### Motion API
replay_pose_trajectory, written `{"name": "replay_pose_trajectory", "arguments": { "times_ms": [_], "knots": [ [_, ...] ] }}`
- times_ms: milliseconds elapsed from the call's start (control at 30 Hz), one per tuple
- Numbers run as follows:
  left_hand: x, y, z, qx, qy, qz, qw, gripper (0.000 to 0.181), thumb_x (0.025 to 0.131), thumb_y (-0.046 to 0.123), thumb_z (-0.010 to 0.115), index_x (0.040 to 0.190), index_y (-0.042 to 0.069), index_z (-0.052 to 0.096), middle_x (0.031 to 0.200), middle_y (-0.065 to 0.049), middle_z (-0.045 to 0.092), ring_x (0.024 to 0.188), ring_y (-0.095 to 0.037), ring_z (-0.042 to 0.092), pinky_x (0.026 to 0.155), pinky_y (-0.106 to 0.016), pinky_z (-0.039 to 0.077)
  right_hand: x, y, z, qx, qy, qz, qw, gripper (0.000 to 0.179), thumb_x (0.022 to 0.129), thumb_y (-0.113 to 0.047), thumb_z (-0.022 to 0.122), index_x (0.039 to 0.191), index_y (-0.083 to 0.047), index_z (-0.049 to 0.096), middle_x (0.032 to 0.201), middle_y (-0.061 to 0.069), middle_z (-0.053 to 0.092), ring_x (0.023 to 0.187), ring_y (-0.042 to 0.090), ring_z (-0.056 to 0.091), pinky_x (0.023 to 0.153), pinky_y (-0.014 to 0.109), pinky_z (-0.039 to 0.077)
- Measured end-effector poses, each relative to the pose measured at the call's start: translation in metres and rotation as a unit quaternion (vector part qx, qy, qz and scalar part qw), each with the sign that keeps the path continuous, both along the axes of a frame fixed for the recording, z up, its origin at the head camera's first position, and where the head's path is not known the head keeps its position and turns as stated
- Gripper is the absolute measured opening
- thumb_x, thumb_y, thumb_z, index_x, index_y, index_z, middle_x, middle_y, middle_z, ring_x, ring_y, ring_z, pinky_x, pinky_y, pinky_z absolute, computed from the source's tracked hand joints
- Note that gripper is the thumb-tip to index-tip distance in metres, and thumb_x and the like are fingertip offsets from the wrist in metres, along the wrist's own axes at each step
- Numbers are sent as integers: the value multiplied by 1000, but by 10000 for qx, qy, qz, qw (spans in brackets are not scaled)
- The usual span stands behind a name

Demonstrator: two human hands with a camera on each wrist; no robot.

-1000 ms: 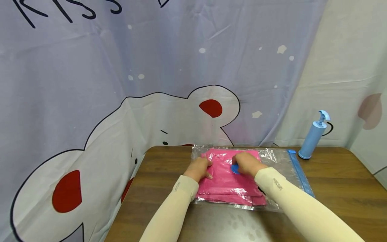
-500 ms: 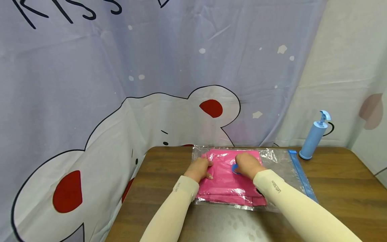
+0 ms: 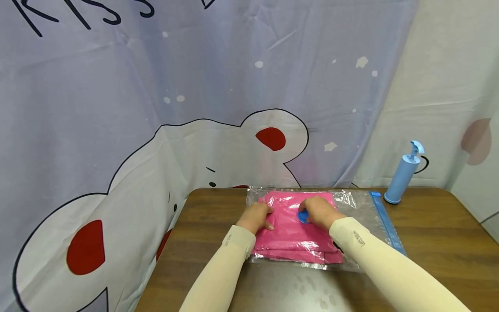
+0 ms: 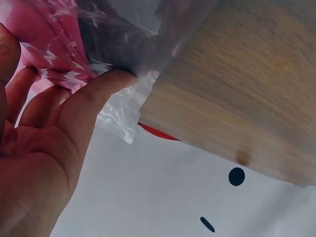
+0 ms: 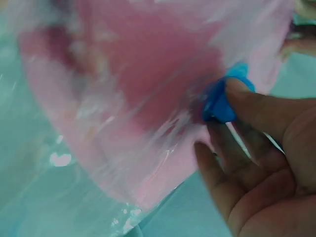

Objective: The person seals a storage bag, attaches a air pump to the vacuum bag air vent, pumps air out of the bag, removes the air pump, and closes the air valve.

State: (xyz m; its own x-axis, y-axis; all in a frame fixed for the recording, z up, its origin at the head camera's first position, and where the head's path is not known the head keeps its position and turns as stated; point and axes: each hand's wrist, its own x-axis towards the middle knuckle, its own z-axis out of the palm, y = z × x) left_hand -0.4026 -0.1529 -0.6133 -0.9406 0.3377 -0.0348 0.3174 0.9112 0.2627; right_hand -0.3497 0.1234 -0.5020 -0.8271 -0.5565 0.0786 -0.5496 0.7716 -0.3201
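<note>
A clear plastic storage bag (image 3: 358, 208) lies flat on the wooden table, with folded pink fabric (image 3: 288, 234) inside it. On its upper face sits a round blue valve cap (image 3: 302, 216). My right hand (image 3: 320, 212) pinches this cap between thumb and fingers; the right wrist view shows the blue cap (image 5: 224, 98) against the thumb, somewhat blurred. At the bag's left side, my left hand (image 3: 255, 218) rests on the plastic with fingers spread over the pink fabric. In the left wrist view, fingers of the left hand (image 4: 49, 133) touch the bag near its corner (image 4: 121, 118).
A blue zip strip (image 3: 390, 225) runs along the bag's right edge. Behind it, at the right, stands a blue pump bottle (image 3: 401, 180). A printed curtain (image 3: 218, 151) hangs along the table's far edge (image 3: 218, 189). The wooden tabletop (image 3: 440, 242) extends to the right.
My right hand has turned a little to and fro at the blue cap, which looked more like a ring half a second ago. The left hand and the bag have stayed in place.
</note>
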Motion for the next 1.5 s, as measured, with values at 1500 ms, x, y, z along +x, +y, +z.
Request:
{"name": "replay_pose_trajectory", "arguments": {
  "times_ms": [1500],
  "knots": [
    [12,1,14,186,-174,137,9996,78,76,50,99,148,32,77,149,-2,79,142,-29,72,124,-46,57,-42,-1,-48,708,622,-378,9948,30,84,-22,94,73,-17,66,72,2,70,64,20,62,68,57,62]
  ]
}}
